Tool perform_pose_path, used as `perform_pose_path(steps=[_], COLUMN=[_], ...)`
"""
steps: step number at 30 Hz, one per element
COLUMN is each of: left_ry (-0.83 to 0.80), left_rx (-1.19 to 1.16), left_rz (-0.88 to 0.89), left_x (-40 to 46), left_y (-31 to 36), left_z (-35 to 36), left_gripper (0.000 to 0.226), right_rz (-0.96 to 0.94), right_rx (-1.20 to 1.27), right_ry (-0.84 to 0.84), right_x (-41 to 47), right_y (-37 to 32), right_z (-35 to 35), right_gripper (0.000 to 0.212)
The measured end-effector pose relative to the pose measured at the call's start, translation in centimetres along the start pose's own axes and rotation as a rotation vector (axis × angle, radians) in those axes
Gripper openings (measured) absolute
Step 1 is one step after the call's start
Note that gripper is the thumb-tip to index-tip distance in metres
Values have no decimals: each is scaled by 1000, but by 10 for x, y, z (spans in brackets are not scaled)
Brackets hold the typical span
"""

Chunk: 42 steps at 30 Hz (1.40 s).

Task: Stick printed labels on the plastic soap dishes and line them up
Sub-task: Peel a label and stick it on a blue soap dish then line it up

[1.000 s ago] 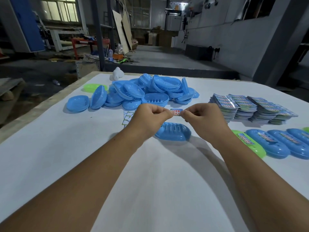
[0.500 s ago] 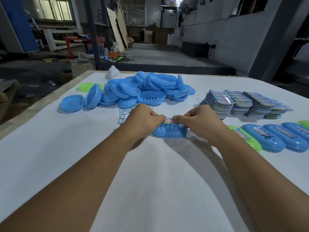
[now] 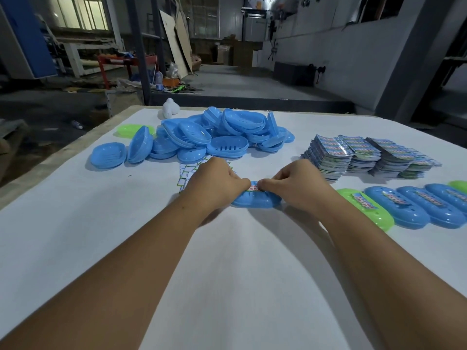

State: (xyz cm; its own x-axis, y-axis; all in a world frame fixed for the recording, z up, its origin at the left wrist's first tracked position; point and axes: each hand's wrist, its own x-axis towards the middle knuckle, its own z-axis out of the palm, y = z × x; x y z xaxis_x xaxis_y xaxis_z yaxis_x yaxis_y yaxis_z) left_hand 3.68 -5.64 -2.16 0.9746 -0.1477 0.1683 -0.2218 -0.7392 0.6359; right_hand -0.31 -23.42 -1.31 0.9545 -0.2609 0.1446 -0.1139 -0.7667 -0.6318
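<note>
1. Labelling step was underway: left hand [image 3: 217, 184] and right hand [image 3: 297, 184] both pinched a printed label [image 3: 254, 187] down onto the blue soap dish [image 3: 255, 199] mid-counter [image 3: 240, 274].
2. Next move probably needed smoothing it flat, then sliding the dish right to the finished row [image 3: 409, 208].
3. Behind the dish sat the unlabelled pile [image 3: 214, 137]; label stacks [image 3: 366, 156] to its far right. Nothing blocked the path.
</note>
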Motion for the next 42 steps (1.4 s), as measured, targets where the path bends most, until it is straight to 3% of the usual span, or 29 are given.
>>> perform_pose_path(steps=[5, 10, 14, 18, 22, 26, 29, 32, 35, 42], left_ry=[78, 157, 158, 218, 267, 214, 181, 199, 227, 247], left_rx=[206, 343, 328, 229, 409, 499, 510, 513, 506, 515], left_rz=[74, 146, 102, 26, -17, -36, -32, -21, -17, -28], left_x=[-5, -4, -2, 1, 5, 7, 8, 8, 8, 6], left_y=[6, 4, -2, -10, -19, -22, -24, -25, -23, -21], left_z=[2, 2, -2, -12, -23, -21, -19, -17, -17, -20], left_gripper=[31, 33, 44, 38, 38, 35, 34, 33, 31, 32], right_rz=[-78, -88, -55, -122, -316, -378, -344, -188, -44, 75], right_rx=[-158, -267, -210, -32, -19, -62, -240, -398, -459, -499], right_ry=[87, 111, 67, 102, -143, -269, -263, -264, -271, -243], right_x=[-4, -3, -3, -2, -13, -18, -19, -18, -18, -18], right_y=[-6, -5, 2, 1, -8, -12, -10, -2, 8, 19], right_z=[3, -2, -2, -5, 1, -1, -16, -34, -50, -68], right_gripper=[33, 46, 50, 33, 58, 60, 51, 42, 42, 42])
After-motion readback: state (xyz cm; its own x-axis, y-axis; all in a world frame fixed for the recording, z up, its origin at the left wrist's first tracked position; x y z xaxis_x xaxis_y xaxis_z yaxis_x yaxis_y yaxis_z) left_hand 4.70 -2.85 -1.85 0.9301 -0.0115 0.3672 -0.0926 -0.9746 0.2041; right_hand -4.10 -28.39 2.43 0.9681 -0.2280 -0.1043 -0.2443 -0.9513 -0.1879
